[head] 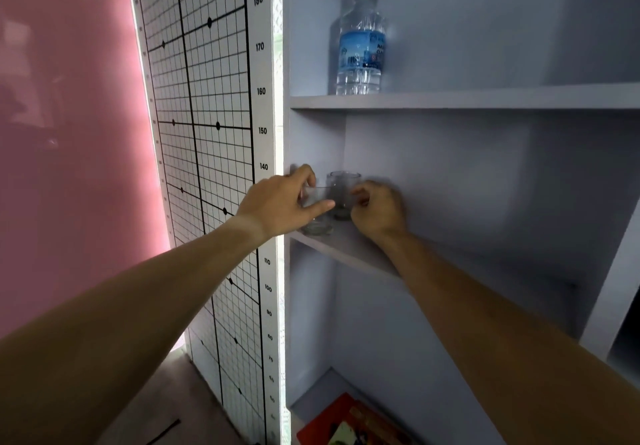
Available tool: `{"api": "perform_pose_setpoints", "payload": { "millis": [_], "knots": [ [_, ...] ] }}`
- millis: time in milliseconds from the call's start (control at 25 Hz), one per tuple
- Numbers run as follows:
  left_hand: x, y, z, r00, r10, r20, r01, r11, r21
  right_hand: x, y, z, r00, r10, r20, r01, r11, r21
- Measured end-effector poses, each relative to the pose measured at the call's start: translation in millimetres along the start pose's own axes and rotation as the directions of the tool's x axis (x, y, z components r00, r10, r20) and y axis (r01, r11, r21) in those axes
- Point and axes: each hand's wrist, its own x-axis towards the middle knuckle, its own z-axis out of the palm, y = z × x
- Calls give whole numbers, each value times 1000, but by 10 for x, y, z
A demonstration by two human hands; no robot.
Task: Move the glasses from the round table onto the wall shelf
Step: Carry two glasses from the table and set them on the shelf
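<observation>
Two clear drinking glasses stand on the middle board of the grey wall shelf (349, 254). My left hand (284, 202) grips the nearer glass (317, 218) at the shelf's front left corner, thumb in front and fingers round the back. The second glass (343, 192) stands just behind and to the right of it. My right hand (377, 207) has its fingers curled against that glass's right side; motion blur hides whether they grip it. The round table is out of view.
A water bottle (360, 46) with a blue label stands on the shelf board above. A white height-chart panel (207, 167) flanks the shelf's left side, next to a pink wall. A red packet (346, 424) lies on the bottom board.
</observation>
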Motion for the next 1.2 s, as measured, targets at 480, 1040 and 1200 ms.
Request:
{"api": "perform_pose_setpoints", "payload": {
  "millis": [480, 1040, 1200],
  "knots": [
    [154, 91, 147, 989, -98, -110, 103, 994, 42, 1, 31, -88, 997, 36, -71, -36, 999, 6],
    [-22, 155, 44, 983, -174, -57, 171, 984, -45, -82, -93, -105, 999, -47, 15, 48, 998, -39],
    [-389, -187, -275, 979, -192, -68, 192, 981, 0, -273, -372, -66, 937, -349, 24, 344, 932, 110]
  ]
}}
